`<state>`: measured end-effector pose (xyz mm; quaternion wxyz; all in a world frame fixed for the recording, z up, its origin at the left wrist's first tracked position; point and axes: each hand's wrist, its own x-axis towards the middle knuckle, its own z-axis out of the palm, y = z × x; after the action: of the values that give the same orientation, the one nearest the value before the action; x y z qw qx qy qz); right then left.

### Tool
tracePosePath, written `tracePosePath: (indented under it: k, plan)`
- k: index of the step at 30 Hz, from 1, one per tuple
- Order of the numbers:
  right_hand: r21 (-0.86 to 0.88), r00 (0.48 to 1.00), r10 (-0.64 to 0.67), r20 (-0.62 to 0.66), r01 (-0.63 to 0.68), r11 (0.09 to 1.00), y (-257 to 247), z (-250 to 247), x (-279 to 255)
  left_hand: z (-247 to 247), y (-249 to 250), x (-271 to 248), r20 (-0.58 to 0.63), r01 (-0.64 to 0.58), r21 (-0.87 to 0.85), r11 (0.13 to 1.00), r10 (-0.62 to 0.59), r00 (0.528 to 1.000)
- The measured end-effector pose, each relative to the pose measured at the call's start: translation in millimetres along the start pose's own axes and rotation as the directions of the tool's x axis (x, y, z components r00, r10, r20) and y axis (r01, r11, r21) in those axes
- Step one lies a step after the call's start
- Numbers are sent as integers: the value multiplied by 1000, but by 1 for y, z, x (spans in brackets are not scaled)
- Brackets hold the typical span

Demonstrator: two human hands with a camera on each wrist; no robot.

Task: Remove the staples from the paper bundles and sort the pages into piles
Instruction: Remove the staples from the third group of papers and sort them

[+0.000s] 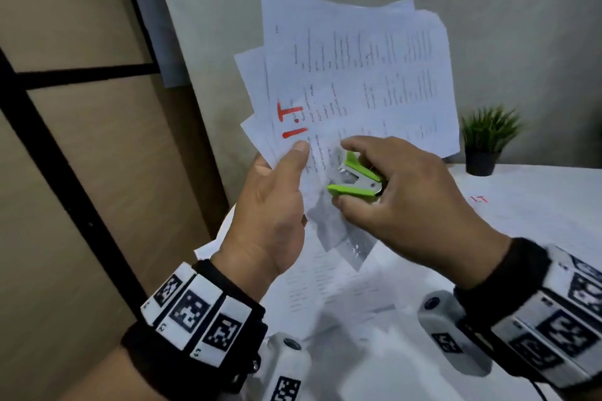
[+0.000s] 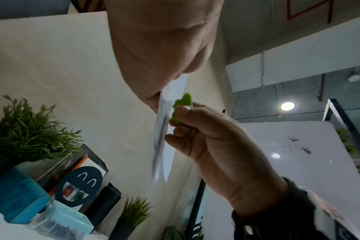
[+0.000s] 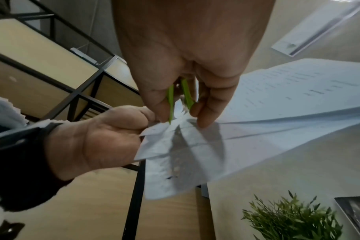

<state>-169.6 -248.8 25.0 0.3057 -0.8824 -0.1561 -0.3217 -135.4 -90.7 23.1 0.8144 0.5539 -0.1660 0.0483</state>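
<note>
My left hand (image 1: pixel 277 205) holds a fanned paper bundle (image 1: pixel 355 75) up in the air, thumb pressed on its lower corner beside red "I.T" lettering. My right hand (image 1: pixel 384 185) grips a green staple remover (image 1: pixel 355 177) between thumb and fingers, its metal jaws set against the bundle's corner. In the right wrist view the green staple remover (image 3: pixel 180 99) bites at the crumpled corner of the paper bundle (image 3: pixel 257 129), and my left hand (image 3: pixel 105 139) pinches the sheets beside it. The left wrist view shows the paper bundle (image 2: pixel 164 129) edge-on and my right hand (image 2: pixel 216 146) with the staple remover (image 2: pixel 182 105).
Loose printed pages (image 1: pixel 325 286) lie on the white table (image 1: pixel 537 205) below my hands, one marked "I.T" in red at the right. A small potted plant (image 1: pixel 488 140) stands at the table's back edge. A wooden shelf with black frame (image 1: pixel 81 140) is at the left.
</note>
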Motion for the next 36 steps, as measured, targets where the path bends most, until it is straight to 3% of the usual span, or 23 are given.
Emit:
tracePosePath:
  k: [5,19,24,27,30,32,34,36]
  plan:
    - [-29,995,-21,-100,18,999,-3,-1,1,5,1,-5,1,-39,-22,999,39,999]
    - [-96,996,-73,-55,68,993,-3,-1,8,9,0,-7,-3,-67,35,997,67,998]
    - [-155,992,-125,7,124,980,-1,-2,8,4,-8,-8,20,-109,220,970,107,994]
    - [-174,991,-59,121,80,982,1,-2,7,-1,-15,-6,0,-94,265,960,98,995]
    - [-80,999,15,41,-12,997,3,-3,4,-4,-20,-2,-37,-24,268,963,35,999]
    - [62,991,133,11,-134,989,12,-10,4,-9,-20,2,-68,21,215,976,-6,998]
    - [70,957,272,105,-280,958,33,-18,2,-17,-15,6,-119,67,156,986,-49,992]
    - [-142,866,414,279,-389,910,61,-21,-5,-28,-11,11,-158,91,109,990,-73,985]
